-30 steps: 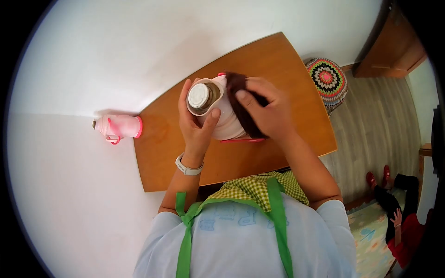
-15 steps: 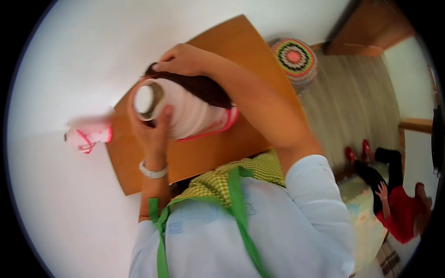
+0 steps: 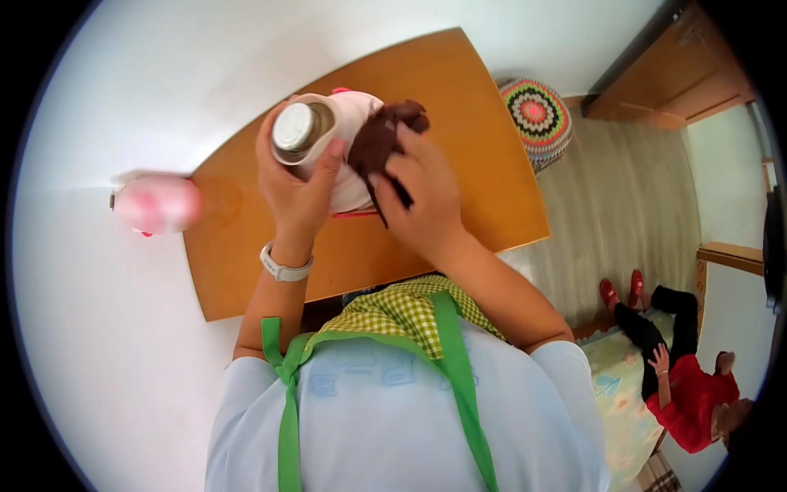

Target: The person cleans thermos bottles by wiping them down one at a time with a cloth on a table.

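Note:
A pale pink-and-white thermos flask with a white stopper is over the wooden table, its top tilted toward the left. My left hand is wrapped round the flask near its neck, thumb on the near side. A dark brown cloth is bunched in my right hand and lies against the flask's right side. The cloth and my hands hide part of the flask's body.
A second pink-and-white flask, blurred, stands at the table's left end by the wall. Beyond the right edge is a round stool with a crocheted cover. A person in red reclines on a bed at the lower right.
My right hand and the cloth have moved from the flask's far side round to its right, near side. The flask has turned, its stopper shifting right and farther off in view.

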Demonstrator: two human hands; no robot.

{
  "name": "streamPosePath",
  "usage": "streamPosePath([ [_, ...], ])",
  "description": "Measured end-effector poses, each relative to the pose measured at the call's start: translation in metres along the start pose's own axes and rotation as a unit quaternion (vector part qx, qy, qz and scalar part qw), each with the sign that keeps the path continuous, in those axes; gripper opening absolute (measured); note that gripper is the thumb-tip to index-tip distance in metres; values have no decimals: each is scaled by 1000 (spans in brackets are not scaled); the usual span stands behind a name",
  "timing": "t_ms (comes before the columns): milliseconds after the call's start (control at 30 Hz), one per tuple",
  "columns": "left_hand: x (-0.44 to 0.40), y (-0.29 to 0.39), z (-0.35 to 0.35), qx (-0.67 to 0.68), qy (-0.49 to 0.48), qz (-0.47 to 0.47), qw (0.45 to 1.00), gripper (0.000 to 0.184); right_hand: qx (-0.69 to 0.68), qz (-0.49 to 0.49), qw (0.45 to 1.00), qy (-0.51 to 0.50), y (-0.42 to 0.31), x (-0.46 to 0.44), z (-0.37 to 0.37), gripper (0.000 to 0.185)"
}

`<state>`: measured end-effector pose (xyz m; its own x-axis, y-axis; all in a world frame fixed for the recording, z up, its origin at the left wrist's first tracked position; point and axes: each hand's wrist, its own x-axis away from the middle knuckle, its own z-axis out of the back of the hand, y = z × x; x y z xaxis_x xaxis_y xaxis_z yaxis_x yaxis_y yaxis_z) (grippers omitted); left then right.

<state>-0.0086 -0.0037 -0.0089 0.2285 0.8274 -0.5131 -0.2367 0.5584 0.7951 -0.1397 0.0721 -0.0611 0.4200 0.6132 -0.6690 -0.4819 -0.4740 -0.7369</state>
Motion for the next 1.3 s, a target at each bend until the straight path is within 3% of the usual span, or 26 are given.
streamPosePath([
  [67, -1, 0, -3, -11, 7, 5, 1000, 67, 53, 81, 994, -59, -10, 10, 6, 16],
  [200, -4, 1, 1, -15, 5, 9, 1000, 70, 26, 133, 985, -109, -4, 26, 18, 14],
  [267, -5, 0, 3, -32, 5, -2, 999, 70, -41, -41, 997, -54, -2, 25, 28, 7],
  [300, -5, 1, 4, -5, -5, 11, 1000, 69, -194, -214, 957, -24, 1, 18, 36, 5],
  [333, -4, 1, 5, 22, -16, 27, 999, 68, -335, -378, 863, 8, 3, 11, 41, 8],
  [367, -3, 2, 8, 24, -14, 29, 999, 68, -332, -379, 864, 6, 9, 5, 40, 8],
  [433, -5, 1, 6, -49, -14, -7, 999, 68, -612, -392, 686, 31, 32, -11, 49, 24],
  [467, -6, 4, 2, -27, -24, -5, 999, 68, -685, -434, 583, 51, 47, -6, 44, 33],
  [533, -4, 11, 3, 53, -30, 66, 996, 68, -585, -463, 661, 80, 65, 7, 41, 42],
  [600, -2, 7, 7, 20, -30, 59, 998, 68, -637, -451, 622, 62, 63, 11, 41, 51],
  [667, -3, -2, 4, 23, -17, 19, 999, 68, -658, -361, 661, 4, 31, -19, 47, 55],
  [800, -2, -3, 4, 21, -17, 41, 999, 71, -642, -347, 683, -41, 25, -34, 46, 61],
  [867, -2, -2, 4, 6, -21, 30, 999, 71, -433, -293, 850, -59, 31, -36, 33, 54],
  [900, -1, -1, 5, -2, -23, 21, 1000, 71, -438, -295, 847, -58, 30, -39, 32, 54],
  [967, -1, 1, 6, -1, -25, 26, 999, 70, -200, -279, 912, -227, 25, -47, 32, 42],
  [1000, -2, 2, 7, 5, -24, 27, 999, 70, -204, -279, 910, -228, 31, -45, 28, 42],
  [1067, 0, 0, 7, 0, -22, 19, 1000, 71, -124, -167, 964, -164, 47, -41, 19, 32],
  [1167, 3, -2, 9, -8, -19, 14, 1000, 72, -137, -152, 972, -115, 55, -48, 13, 33],
  [1267, 3, -1, 6, 11, -16, 21, 1000, 73, -135, -136, 966, -173, 55, -56, 18, 36],
  [1300, 4, 0, 5, 30, -12, 32, 999, 74, -153, -175, 957, -174, 49, -57, 14, 35],
])
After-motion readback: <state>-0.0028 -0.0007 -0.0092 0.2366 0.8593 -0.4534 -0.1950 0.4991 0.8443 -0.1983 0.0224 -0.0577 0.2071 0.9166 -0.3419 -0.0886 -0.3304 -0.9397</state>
